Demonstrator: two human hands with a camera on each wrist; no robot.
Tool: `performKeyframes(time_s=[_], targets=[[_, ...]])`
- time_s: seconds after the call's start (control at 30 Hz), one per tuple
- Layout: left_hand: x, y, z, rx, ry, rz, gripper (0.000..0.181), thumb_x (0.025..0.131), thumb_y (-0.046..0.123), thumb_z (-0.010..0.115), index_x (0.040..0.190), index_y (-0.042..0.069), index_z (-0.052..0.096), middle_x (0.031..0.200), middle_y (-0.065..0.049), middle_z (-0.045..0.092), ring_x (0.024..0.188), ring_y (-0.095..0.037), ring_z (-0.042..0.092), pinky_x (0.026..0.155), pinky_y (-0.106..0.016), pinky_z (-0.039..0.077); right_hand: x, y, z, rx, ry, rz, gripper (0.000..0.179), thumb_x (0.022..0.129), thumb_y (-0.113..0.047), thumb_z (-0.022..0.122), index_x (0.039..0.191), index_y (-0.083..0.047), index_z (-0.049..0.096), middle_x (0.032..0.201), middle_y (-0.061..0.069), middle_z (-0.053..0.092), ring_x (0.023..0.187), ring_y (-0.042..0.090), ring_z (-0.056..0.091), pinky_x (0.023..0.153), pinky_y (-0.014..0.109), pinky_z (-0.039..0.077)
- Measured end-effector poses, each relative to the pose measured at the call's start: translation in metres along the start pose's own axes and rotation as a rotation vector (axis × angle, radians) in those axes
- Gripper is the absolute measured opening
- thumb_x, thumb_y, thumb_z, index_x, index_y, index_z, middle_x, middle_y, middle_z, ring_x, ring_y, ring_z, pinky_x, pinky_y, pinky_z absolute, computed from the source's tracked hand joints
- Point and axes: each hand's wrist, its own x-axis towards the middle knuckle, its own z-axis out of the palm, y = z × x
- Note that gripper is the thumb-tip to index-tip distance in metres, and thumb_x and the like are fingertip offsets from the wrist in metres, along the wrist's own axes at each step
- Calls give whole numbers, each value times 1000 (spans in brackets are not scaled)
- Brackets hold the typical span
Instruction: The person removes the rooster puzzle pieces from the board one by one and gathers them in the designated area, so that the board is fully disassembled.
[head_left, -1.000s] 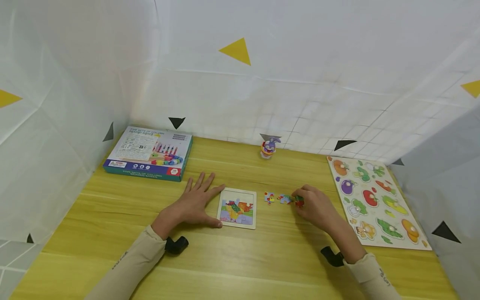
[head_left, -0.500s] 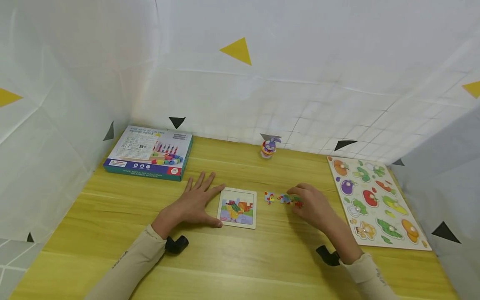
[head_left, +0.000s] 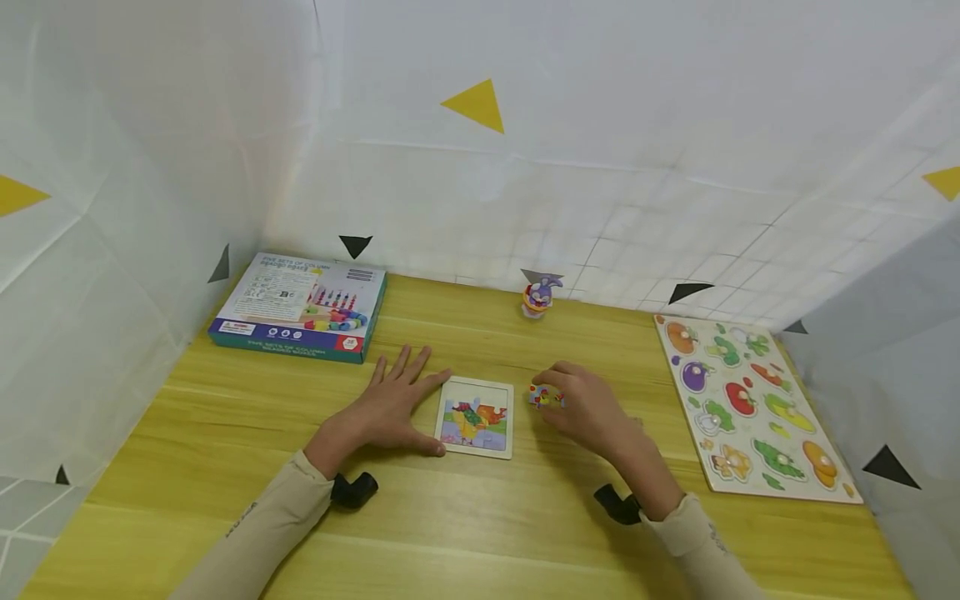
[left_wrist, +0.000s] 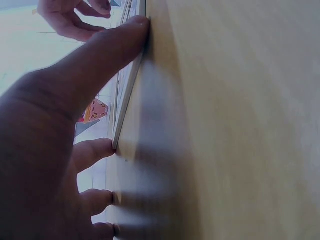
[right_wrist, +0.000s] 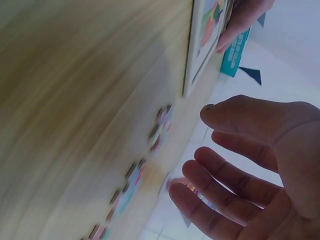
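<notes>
My left hand (head_left: 382, 417) lies spread on the table, thumb and index finger touching the left side of a small square puzzle tray (head_left: 475, 453). Several joined pieces (head_left: 470, 419) fill the tray's lower part, forming a colourful picture; its upper part shows bare white. Right of the tray, my right hand (head_left: 588, 412) hovers over loose jigsaw pieces. In the right wrist view its fingers are loosely bent with nothing between them. One loose piece (right_wrist: 161, 127) lies nearest the tray, with more pieces (right_wrist: 129, 187) in a row beyond, mostly hidden by the hand in the head view.
A boxed bead set (head_left: 296, 308) lies at the back left. At the back middle stands a purple rabbit figure (head_left: 538, 296). A vegetable peg board (head_left: 746, 433) covers the right side. White sheeting (head_left: 600, 125) rises behind the table.
My right hand has moved left along the row of loose pieces, from the rightmost one towards the one nearest the tray. The left hand and the tray have stayed put.
</notes>
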Motion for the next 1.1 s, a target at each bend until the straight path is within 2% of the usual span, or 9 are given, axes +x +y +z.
performKeyframes(time_s=[0.17, 0.5, 0.77, 1.1], targets=[[0, 0, 0, -4, -1, -2, 110, 73, 70, 76, 160, 23, 29, 166, -18, 2, 149, -44, -7, 114, -67, -2, 9, -12, 7, 1, -17, -21, 36, 77, -5, 81, 112, -2, 72, 104, 11, 67, 86, 26, 65, 71, 40, 54], [1, -1, 1, 6, -1, -4, 110, 72, 72, 74, 160, 22, 30, 166, -18, 2, 149, -45, -6, 114, -68, -2, 25, -33, 18, -7, -52, -68, 36, 77, -9, 85, 111, -3, 73, 108, 6, 70, 100, 25, 66, 84, 42, 56], [0, -2, 1, 6, -8, -4, 110, 73, 72, 74, 160, 24, 28, 166, -17, 1, 149, -43, -9, 114, -67, -4, 33, -45, 25, 19, -77, -96, 33, 82, -16, 84, 111, -5, 73, 107, 7, 70, 96, 23, 66, 83, 41, 56], [0, -3, 1, -7, 8, 16, 109, 74, 72, 74, 160, 21, 30, 166, -19, 3, 149, -45, -6, 113, -69, -2, 43, -55, 39, 59, -95, -156, 31, 80, 2, 74, 110, -3, 74, 105, 8, 71, 91, 23, 67, 76, 36, 56]])
